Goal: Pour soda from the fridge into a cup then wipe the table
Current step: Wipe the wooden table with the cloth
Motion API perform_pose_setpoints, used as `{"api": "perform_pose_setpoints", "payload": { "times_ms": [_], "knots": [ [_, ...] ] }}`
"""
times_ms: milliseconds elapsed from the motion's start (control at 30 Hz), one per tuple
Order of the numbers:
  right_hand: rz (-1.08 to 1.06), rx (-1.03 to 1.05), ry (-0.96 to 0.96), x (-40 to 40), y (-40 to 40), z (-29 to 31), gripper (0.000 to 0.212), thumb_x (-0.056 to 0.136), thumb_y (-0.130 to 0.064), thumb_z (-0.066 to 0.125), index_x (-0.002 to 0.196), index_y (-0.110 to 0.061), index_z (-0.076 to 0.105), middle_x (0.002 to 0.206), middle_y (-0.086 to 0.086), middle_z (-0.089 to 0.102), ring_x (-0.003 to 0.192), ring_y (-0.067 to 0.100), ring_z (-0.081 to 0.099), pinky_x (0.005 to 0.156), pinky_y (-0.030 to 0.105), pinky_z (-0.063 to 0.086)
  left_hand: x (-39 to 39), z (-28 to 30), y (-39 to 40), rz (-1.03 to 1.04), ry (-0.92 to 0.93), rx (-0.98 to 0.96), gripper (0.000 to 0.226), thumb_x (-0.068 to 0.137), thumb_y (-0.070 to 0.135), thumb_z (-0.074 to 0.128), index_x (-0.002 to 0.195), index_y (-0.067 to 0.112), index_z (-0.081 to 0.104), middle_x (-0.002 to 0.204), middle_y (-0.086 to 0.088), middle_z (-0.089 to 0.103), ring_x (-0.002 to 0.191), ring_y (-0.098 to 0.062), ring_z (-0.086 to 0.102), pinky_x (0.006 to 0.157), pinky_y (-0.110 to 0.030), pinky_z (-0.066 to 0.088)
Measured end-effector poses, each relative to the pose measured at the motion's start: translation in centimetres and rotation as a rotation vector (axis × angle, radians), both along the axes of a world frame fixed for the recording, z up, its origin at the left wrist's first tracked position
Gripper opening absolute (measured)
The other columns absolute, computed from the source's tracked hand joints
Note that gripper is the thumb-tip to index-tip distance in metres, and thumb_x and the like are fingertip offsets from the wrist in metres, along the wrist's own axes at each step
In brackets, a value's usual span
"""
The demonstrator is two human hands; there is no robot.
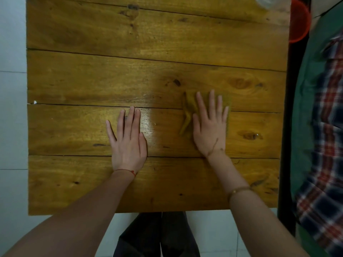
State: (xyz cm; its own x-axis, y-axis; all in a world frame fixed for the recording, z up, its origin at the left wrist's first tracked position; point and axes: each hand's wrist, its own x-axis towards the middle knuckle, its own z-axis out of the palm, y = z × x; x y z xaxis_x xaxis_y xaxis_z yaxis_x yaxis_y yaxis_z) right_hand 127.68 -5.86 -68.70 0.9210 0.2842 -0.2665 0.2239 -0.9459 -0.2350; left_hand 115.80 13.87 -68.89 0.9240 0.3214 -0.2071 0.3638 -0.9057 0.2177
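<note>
A wooden plank table fills the view from above. My right hand lies flat, fingers spread, pressing an olive-yellow cloth onto the table right of centre; the cloth shows to the left of the hand and past the fingertips. My left hand rests flat on the bare wood to the left of it, fingers straight, holding nothing. At the far right corner the blurred edge of a clear cup is just in view.
A red round object sits past the table's right edge, at the top. Plaid and green fabric lies along the right side. White tiled floor borders the table on the left and near side. My dark trousers show below the near edge.
</note>
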Motion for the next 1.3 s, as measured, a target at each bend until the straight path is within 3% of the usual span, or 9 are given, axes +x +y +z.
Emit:
{"api": "perform_pose_setpoints", "payload": {
  "times_ms": [133, 367, 533, 700, 867, 1000, 1200, 1300],
  "knots": [
    [-0.257, -0.009, -0.032, 3.2, 3.9, -0.7, 0.058, 0.103, -0.041, 0.023, 0.156, -0.031, 0.004, 0.165, 0.007, -0.005, 0.151, 0.033, -0.007, 0.120, 0.056, -0.002, -0.1, -0.1, 0.0, -0.007, 0.005, 0.016, 0.061, 0.100, 0.027, 0.026, 0.158, 0.017, 0.007, 0.166, 0.003, 0.004, 0.153, -0.019, -0.003, 0.120, -0.061, 0.004],
    [0.145, 0.061, 0.009, -3.6, 6.1, 0.0, 0.055, 0.104, -0.039, 0.023, 0.156, -0.034, 0.003, 0.165, 0.000, -0.007, 0.151, 0.026, -0.010, 0.122, 0.051, 0.002, -0.3, 0.0, 0.1, -0.007, -0.029, -0.040, 0.058, 0.102, 0.028, 0.022, 0.158, 0.019, 0.009, 0.166, 0.004, 0.006, 0.153, -0.016, -0.003, 0.121, -0.058, 0.000],
    [0.015, 0.022, 0.008, -1.7, 0.3, 0.1, 0.056, 0.104, -0.042, 0.023, 0.156, -0.035, 0.003, 0.165, 0.000, -0.007, 0.151, 0.028, -0.010, 0.122, 0.051, 0.001, -0.4, 0.2, 1.2, -0.021, -0.056, -0.066, 0.056, 0.103, 0.027, 0.023, 0.157, 0.017, 0.013, 0.165, 0.002, 0.010, 0.152, -0.014, 0.005, 0.122, -0.053, 0.003],
    [-0.082, 0.009, -0.008, 2.8, 3.7, -0.2, 0.056, 0.104, -0.042, 0.021, 0.156, -0.032, 0.002, 0.164, 0.004, -0.009, 0.150, 0.032, -0.011, 0.121, 0.054, -0.004, 2.3, 0.1, 4.4, -0.032, -0.062, 0.007, 0.058, 0.102, 0.028, 0.022, 0.157, 0.015, 0.012, 0.165, 0.000, 0.008, 0.153, -0.018, 0.003, 0.122, -0.056, 0.004],
    [0.166, 0.032, -0.013, 1.7, 9.3, -0.1, 0.056, 0.104, -0.040, 0.021, 0.156, -0.034, 0.001, 0.165, 0.001, -0.009, 0.151, 0.029, -0.013, 0.121, 0.052, -0.006, 5.6, -0.2, 6.4, -0.064, -0.057, 0.019, 0.059, 0.101, 0.029, 0.022, 0.157, 0.017, 0.010, 0.166, 0.002, 0.006, 0.153, -0.018, -0.002, 0.120, -0.058, 0.001],
    [0.330, 0.065, -0.005, 2.8, 8.1, 0.0, 0.055, 0.104, -0.040, 0.022, 0.155, -0.036, 0.004, 0.165, -0.002, -0.006, 0.152, 0.024, -0.009, 0.123, 0.048, -0.002, 5.8, 0.1, 6.4, -0.063, -0.055, -0.007, 0.059, 0.101, 0.029, 0.023, 0.157, 0.017, 0.012, 0.166, 0.002, 0.007, 0.153, -0.017, -0.002, 0.121, -0.057, 0.001],
    [-0.066, 0.045, -0.043, 8.8, 10.3, -0.7, 0.055, 0.104, -0.041, 0.020, 0.156, -0.033, 0.003, 0.165, 0.001, -0.007, 0.151, 0.029, -0.010, 0.121, 0.052, -0.003, 6.0, 0.2, 6.6, -0.072, -0.011, 0.000, 0.060, 0.100, 0.028, 0.025, 0.157, 0.017, 0.012, 0.166, 0.002, 0.006, 0.153, -0.018, -0.002, 0.120, -0.058, 0.002],
    [0.060, 0.043, -0.034, 7.1, 13.2, -0.6, 0.056, 0.104, -0.038, 0.022, 0.156, -0.033, 0.002, 0.165, 0.003, -0.007, 0.151, 0.030, -0.010, 0.121, 0.053, -0.003, 6.1, 0.1, 6.7, -0.073, 0.005, 0.010, 0.060, 0.100, 0.028, 0.025, 0.157, 0.017, 0.012, 0.166, 0.001, 0.006, 0.153, -0.019, -0.002, 0.120, -0.059, 0.003]
  ]
}}
